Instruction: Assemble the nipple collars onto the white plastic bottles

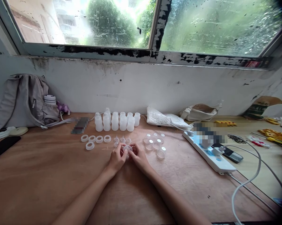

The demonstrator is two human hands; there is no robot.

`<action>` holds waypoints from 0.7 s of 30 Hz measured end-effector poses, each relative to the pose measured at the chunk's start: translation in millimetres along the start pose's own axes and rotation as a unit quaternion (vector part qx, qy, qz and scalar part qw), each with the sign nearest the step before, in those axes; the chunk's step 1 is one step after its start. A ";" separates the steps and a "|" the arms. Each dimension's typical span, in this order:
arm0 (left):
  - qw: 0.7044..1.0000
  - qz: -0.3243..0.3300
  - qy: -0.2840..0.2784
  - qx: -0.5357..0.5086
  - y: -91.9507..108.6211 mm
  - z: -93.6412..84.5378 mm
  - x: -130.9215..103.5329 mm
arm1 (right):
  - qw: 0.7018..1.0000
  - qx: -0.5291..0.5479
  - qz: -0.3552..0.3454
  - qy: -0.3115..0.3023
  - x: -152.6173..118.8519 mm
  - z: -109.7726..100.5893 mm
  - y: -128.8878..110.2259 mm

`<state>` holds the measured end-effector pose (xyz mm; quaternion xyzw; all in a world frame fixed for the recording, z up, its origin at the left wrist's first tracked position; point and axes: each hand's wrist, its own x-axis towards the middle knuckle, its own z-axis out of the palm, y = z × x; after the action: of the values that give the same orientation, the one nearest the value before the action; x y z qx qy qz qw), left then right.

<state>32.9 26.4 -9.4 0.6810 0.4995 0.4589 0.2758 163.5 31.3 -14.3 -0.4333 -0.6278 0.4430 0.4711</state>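
My left hand (pixel 116 160) and my right hand (pixel 139 158) meet at the middle of the brown table. Their fingers pinch a translucent bottle collar ring (pixel 127 148) from both sides; whether another part sits inside it I cannot tell. Just behind my fingers stand several clear bottle nipples (pixel 122 139), partly hidden by the hands. Left of them lie several loose white collar rings (pixel 99 139). To the right are several clear round caps (pixel 160 153) with white spots on top. Several frosted small bottles (pixel 115 122) stand upright in rows farther back.
A white power strip (pixel 208 153) with plugs and looping cables (pixel 253 178) lies to the right, beside a phone (pixel 233 155). White plastic packaging (pixel 164 118) and a beige bag (pixel 198 112) rest near the wall. A grey backpack (pixel 26 100) stands at the left.
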 end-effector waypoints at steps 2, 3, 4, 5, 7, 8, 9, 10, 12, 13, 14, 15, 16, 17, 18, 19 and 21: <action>1.000 -0.005 -0.002 -0.013 1.3 -0.1 0.0 | 1.000 -0.003 0.000 0.000 -0.1 -0.8 -1.2; 1.000 -0.014 -0.006 -0.020 1.4 0.1 0.1 | 1.000 -0.008 0.002 0.002 -0.1 -1.0 -1.5; 0.999 -0.030 -0.014 -0.030 1.1 0.6 0.2 | 1.000 -0.013 0.006 0.006 0.0 -1.0 -1.5; 0.998 -0.050 -0.021 -0.043 0.2 1.2 0.5 | 1.000 -0.018 0.013 0.009 0.2 -0.9 -1.2; 0.992 -0.093 -0.037 -0.072 -2.6 2.9 1.3 | 0.999 -0.025 0.024 0.016 1.0 -0.6 -0.1; 0.990 -0.106 -0.042 -0.086 -4.4 3.8 1.9 | 0.999 -0.028 0.028 0.019 1.4 -0.5 0.4; 0.988 -0.112 -0.046 -0.098 -6.2 4.7 2.5 | 0.999 -0.030 0.031 0.020 1.8 -0.3 0.8; 0.987 -0.113 -0.049 -0.107 -7.9 5.5 3.1 | 0.999 -0.034 0.033 0.020 2.1 -0.2 0.9; 0.985 -0.108 -0.058 -0.122 -10.7 6.8 4.0 | 0.998 -0.040 0.039 0.017 2.2 -0.2 0.5; 0.984 -0.105 -0.062 -0.129 -11.8 7.2 4.3 | 0.998 -0.044 0.041 0.016 1.9 -0.2 0.1; 0.983 -0.104 -0.066 -0.134 -12.7 7.6 4.4 | 0.998 -0.049 0.040 0.017 1.6 -0.2 -0.5; 0.983 -0.102 -0.069 -0.137 -13.4 7.9 4.5 | 0.998 -0.056 0.036 0.019 1.2 -0.2 -1.1; 0.983 -0.101 -0.070 -0.138 -13.9 8.0 4.4 | 0.997 -0.064 0.030 0.021 0.8 -0.1 -1.5; 0.983 -0.100 -0.070 -0.136 -14.3 8.1 4.3 | 0.997 -0.075 0.023 0.024 0.4 -0.1 -1.8; 0.984 -0.100 -0.069 -0.133 -14.5 8.1 4.1 | 0.996 -0.085 0.017 0.025 0.3 -0.1 -1.8; 0.984 -0.100 -0.068 -0.130 -14.6 8.0 3.9 | 0.995 -0.094 0.011 0.025 0.3 -0.1 -1.7; 0.985 -0.101 -0.066 -0.123 -14.1 7.6 3.4 | 0.994 -0.107 0.005 0.025 0.8 -0.3 -1.1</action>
<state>34.0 35.1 -23.2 0.6164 0.4865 0.4409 0.4348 163.5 31.9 -13.0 -0.4953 -0.6573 0.3644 0.4357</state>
